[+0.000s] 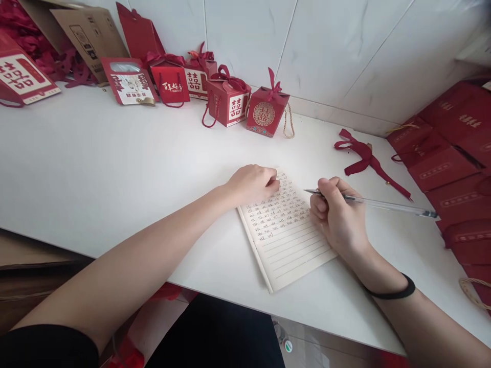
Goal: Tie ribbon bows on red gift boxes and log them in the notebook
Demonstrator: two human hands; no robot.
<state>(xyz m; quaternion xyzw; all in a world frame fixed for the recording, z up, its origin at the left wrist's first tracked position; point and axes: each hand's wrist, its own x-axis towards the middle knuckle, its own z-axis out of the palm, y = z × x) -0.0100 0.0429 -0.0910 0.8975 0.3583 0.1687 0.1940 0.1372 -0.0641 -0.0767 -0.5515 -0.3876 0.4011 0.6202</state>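
A lined notebook [293, 263] lies at an angle on the white table, its upper lines filled with rows of small handwritten marks and its lower lines blank. Curled into a loose fist, my left hand [256, 185] rests on the notebook's upper left part and covers some of the writing. My right hand [339, 214] grips a clear-barrelled pen [387, 205] between thumb and fingers, with its side against the notebook's right edge. The pen's tip points left, above the page, and its back end sticks out to the right.
Red gift boxes with ribbon bows [266, 115] line the wall, beside a brown cardboard box [90, 43] at the back left. A dark red ribbon [362, 158] lies beyond my right hand. Stacked red boxes [452, 168] stand at the right. The table's front edge [215, 292] is near my body.
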